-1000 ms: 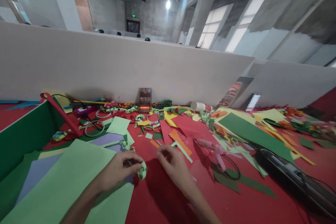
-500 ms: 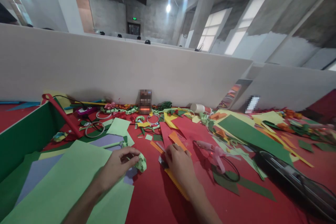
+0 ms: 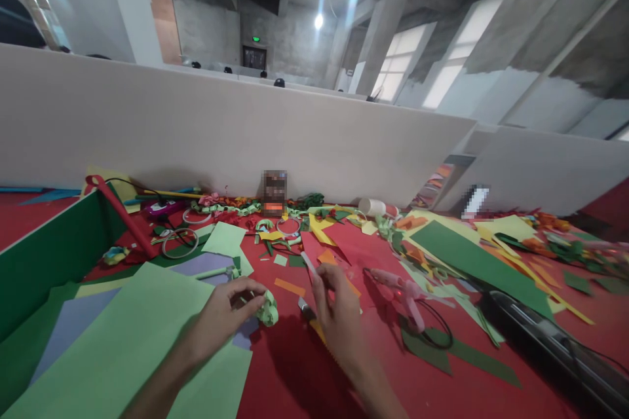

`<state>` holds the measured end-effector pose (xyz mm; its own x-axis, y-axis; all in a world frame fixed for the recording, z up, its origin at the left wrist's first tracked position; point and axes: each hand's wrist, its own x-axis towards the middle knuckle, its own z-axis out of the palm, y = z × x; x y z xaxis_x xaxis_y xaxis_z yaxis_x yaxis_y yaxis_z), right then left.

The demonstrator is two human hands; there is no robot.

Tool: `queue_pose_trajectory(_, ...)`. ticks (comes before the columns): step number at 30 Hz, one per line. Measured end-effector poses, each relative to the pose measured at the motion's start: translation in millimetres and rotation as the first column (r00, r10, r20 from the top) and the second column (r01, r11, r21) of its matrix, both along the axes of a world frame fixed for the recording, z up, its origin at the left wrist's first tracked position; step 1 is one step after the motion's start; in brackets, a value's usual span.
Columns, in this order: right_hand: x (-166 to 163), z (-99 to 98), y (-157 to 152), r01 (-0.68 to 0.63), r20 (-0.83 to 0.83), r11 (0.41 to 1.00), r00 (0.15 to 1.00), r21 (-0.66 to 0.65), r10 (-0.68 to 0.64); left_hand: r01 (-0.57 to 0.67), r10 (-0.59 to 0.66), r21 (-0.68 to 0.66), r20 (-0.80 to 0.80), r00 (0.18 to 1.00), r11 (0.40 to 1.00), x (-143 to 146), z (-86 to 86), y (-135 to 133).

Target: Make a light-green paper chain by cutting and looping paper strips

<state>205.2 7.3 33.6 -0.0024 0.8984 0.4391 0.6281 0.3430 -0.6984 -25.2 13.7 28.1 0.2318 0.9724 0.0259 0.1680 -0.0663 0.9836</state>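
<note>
My left hand (image 3: 219, 315) rests on the light green paper sheet (image 3: 122, 347). Its fingertips are closed in a pinch on a small curled light green paper piece (image 3: 268, 309). A little to the right, my right hand (image 3: 338, 314) is closed around a thin pale stick (image 3: 309, 266) that points up and to the left. A small metallic tool (image 3: 304, 307) and an orange strip (image 3: 318, 330) lie on the red table (image 3: 295, 380) just beside and under that hand.
A pink glue gun (image 3: 399, 283) with a black cable lies right of my hands. Dark green paper (image 3: 472, 254) and a black device (image 3: 545, 335) are further right. A green box wall (image 3: 44, 258) stands at the left. Paper scraps, rings (image 3: 179, 243) and a paper cup (image 3: 371, 207) lie along the white partition.
My right hand reached forward to the scraps, closed on the thin pale stick and lifted it. My left hand kept its pinch on the green curl and barely moved.
</note>
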Motion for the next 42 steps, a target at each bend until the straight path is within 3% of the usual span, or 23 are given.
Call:
queue_pose_trajectory(5,-12,4.2,-16,-0.255,-0.036,0.952,0.967,-0.166,0.253,-0.012,0.017,-0.045,0.126,0.992,0.999,2,-3.1,-1)
queue_pose_trajectory(10,-22,6.1,-23,-0.383,-0.059,0.896,0.923,-0.226,0.38,0.007,0.004,-0.056,0.194,0.981,0.998,4,-10.0,-2)
queue_pose_trajectory(24,-27,9.0,-27,-0.413,-0.194,0.857,0.909,-0.31,0.368,-0.003,0.017,-0.06,0.221,0.975,0.998,6,-8.6,-2)
queue_pose_trajectory(34,-28,7.7,-26,-0.383,-0.117,0.897,0.924,-0.222,0.365,-0.053,0.068,-0.08,0.203,0.977,0.995,7,-7.5,-2)
queue_pose_trajectory(42,-27,7.1,-27,-0.399,-0.191,0.867,0.915,-0.297,0.355,0.009,0.014,-0.096,0.234,0.972,0.995,5,-8.0,-2)
